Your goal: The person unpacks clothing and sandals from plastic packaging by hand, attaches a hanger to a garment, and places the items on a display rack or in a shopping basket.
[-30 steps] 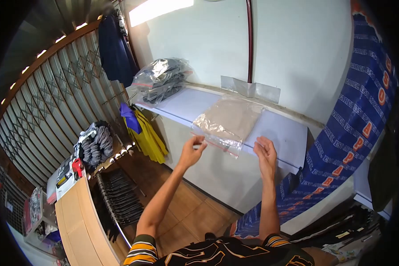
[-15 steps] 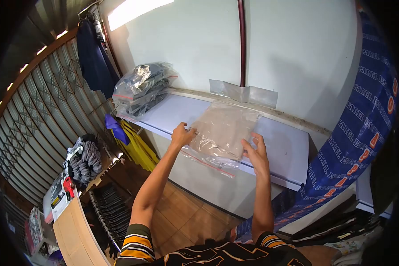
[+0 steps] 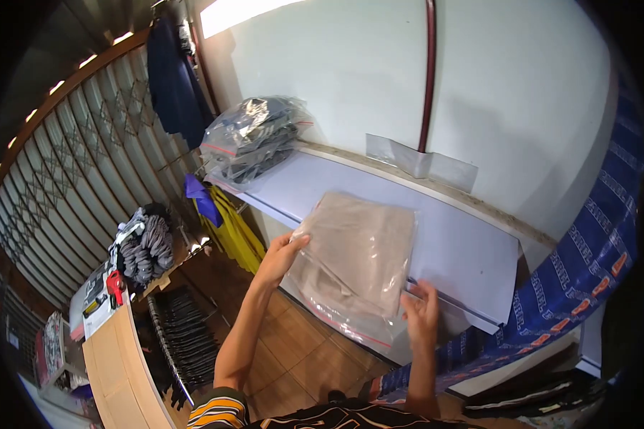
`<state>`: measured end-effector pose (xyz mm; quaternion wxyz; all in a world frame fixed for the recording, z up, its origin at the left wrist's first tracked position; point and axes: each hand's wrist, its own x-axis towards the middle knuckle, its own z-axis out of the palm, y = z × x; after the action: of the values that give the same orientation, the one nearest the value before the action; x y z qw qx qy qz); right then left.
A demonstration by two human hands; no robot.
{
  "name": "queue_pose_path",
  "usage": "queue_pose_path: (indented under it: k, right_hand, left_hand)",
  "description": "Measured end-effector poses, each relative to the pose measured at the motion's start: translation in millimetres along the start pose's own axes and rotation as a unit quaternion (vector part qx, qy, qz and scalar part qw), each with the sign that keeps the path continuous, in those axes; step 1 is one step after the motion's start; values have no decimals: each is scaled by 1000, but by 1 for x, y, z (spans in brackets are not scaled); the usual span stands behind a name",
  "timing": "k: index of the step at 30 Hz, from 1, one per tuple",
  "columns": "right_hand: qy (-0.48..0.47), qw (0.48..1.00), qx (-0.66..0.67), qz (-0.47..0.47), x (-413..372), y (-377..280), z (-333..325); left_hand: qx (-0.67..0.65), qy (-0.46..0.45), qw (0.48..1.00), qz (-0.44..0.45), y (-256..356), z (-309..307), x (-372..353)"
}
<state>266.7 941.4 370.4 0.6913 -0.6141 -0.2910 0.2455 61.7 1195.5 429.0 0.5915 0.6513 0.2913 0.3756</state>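
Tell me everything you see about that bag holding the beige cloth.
The clear, shiny, plastic-looking bag holds flat, folded beige cloth. A red strip runs along its near end, which juts past the front edge of the pale shelf. The left hand grips its left side; whether the right hand touches it is unclear.

Clothes shop w/ blk hangers [image 3: 186,330]

The bagged pile [image 3: 256,139] sits at the left end of the worktop [image 3: 465,250]. Right of it, the bagged cloth [image 3: 358,250] extends past the front edge, between left hand [image 3: 276,262] and right hand [image 3: 421,313].
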Motion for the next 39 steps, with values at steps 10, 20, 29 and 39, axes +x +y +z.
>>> queue_pose_path:
  k: [10,20,29,39]
  right_hand:
    - [-224,954,149,131,-60,6,62]
    - [-497,854,96,117,-207,32,165]
    - [-696,690,99,171,-432,51,220]
    - [-702,657,75,264,-569,59,248]
  left_hand:
    - [16,83,996,-37,13,-63,-184]
    - [108,363,924,-54,21,-110,-464]
    - [154,587,786,-119,16,-96,-751]
    - [155,636,747,-116,-16,-98,-898]
